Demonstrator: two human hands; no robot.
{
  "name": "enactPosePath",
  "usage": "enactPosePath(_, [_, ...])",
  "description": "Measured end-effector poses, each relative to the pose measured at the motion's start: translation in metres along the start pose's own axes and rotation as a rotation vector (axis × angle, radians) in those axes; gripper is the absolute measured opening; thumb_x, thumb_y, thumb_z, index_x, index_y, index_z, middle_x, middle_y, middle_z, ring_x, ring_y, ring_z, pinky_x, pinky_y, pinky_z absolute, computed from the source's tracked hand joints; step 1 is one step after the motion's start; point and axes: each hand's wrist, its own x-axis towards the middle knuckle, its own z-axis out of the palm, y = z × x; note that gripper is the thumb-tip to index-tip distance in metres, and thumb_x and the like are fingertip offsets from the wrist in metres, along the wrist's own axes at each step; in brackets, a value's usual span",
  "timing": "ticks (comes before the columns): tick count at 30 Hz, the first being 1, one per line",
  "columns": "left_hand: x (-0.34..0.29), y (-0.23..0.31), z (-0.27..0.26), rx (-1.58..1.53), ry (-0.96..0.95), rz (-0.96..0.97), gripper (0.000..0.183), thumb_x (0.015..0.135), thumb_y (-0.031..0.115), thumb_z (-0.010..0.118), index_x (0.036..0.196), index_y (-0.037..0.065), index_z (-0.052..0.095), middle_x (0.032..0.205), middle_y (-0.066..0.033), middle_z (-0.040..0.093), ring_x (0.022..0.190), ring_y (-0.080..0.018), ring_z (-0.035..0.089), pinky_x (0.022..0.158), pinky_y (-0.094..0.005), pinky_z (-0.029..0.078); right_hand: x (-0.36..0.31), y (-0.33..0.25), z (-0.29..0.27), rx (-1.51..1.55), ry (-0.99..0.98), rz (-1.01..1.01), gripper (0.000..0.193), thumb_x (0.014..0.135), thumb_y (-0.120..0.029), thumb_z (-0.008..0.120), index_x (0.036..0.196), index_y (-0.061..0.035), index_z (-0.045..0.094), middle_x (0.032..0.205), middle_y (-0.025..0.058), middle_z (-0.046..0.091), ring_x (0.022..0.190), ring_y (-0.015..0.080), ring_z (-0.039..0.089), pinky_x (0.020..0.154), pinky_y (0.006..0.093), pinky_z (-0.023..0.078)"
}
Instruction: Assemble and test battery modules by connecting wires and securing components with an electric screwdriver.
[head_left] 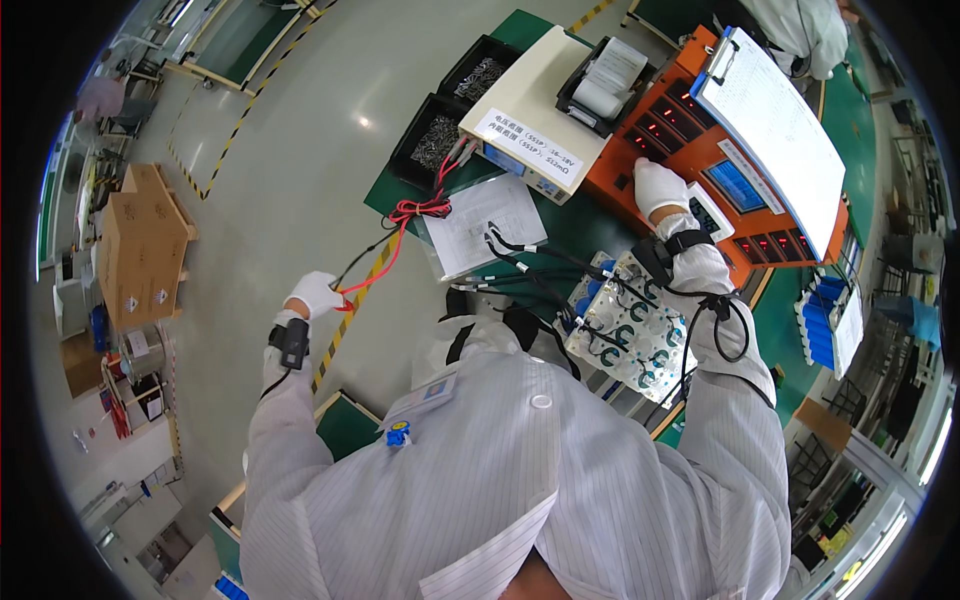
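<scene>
My left hand (315,293), in a white glove, is closed round the ends of a red and black pair of test leads (400,222). These leads run up to a beige bench meter (540,110) and are bunched together midway. My right hand (660,188), gloved too, rests at the orange test instrument (690,130), fingers curled against its panel beside a small white display unit (708,212). Nothing shows in that hand, though its fingertips are partly hidden. Below it sits a block of blue-sided cells (635,330) with a whitish top, with black cables (530,270) running to it.
Two black bins (430,140) of small metal parts stand by the meter. A small printer with a paper roll (610,80) sits on the meter. A clipboard (775,130) leans on the orange instrument. Paper sheets (485,225) lie on the green bench. Another person (800,30) stands beyond.
</scene>
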Motion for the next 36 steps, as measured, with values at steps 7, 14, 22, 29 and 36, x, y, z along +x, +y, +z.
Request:
enactPosePath(7, [0.065, 0.002, 0.071, 0.23, -0.033, -0.169, 0.041, 0.069, 0.029, 0.069, 0.105, 0.01, 0.069, 0.105, -0.0177, 0.068, 0.098, -0.0369, 0.065, 0.084, -0.0433, 0.053, -0.069, -0.047, -0.054, 0.36, 0.135, -0.017, 0.032, 0.076, -0.025, 0.068, 0.098, -0.0026, 0.061, 0.088, 0.0213, 0.069, 0.085, 0.0381, 0.068, 0.075, 0.0442, 0.055])
enactPosePath(14, [0.048, 0.074, 0.058, 0.005, 0.716, 0.63, 0.02, 0.07, 0.007, 0.063, 0.09, 0.009, 0.062, 0.1, -0.0114, 0.058, 0.09, -0.0343, 0.056, 0.079, -0.0445, 0.048, -0.158, -0.108, -0.062, 1.252, -0.153, 0.062, 0.025, 0.073, -0.01, 0.071, 0.092, -0.0005, 0.058, 0.064, 0.0035, 0.054, 0.057, 0.0105, 0.054, 0.054, 0.0267, 0.046])
enactPosePath(22, [0.059, 0.124, 0.041, 0.353, 0.741, 1.079, 0.026, 0.083, 0.018, 0.054, 0.106, 0.015, 0.065, 0.116, -0.0048, 0.061, 0.108, -0.0233, 0.053, 0.085, -0.0432, 0.042, -0.208, -0.206, -0.012, 1.123, -0.144, 0.011, 0.034, 0.076, -0.015, 0.078, 0.102, 0.0006, 0.062, 0.07, 0.0065, 0.057, 0.063, 0.0129, 0.054, 0.062, 0.0269, 0.047])
enactPosePath(29, [0.096, 0.151, 0.057, 0.483, 0.676, 1.137, 0.018, 0.079, 0.021, 0.055, 0.092, 0.017, 0.067, 0.102, -0.0028, 0.062, 0.106, -0.0232, 0.053, 0.09, -0.0445, 0.037, -0.217, -0.248, 0.027, 1.009, 0.055, 0.145, 0.035, 0.077, -0.012, 0.078, 0.107, 0.0009, 0.064, 0.075, 0.0126, 0.063, 0.066, 0.0199, 0.062, 0.066, 0.0288, 0.051])
enactPosePath(36, [0.086, 0.174, 0.08, 0.272, 0.573, 1.143, 0.028, 0.073, 0.025, 0.068, 0.099, 0.015, 0.067, 0.118, -0.0062, 0.057, 0.112, -0.0253, 0.052, 0.086, -0.0425, 0.042, -0.19, -0.263, 0.071, 1.043, 0.203, 0.334, 0.032, 0.078, -0.013, 0.076, 0.107, -0.0024, 0.067, 0.088, 0.0193, 0.069, 0.076, 0.0269, 0.068, 0.069, 0.0325, 0.053])
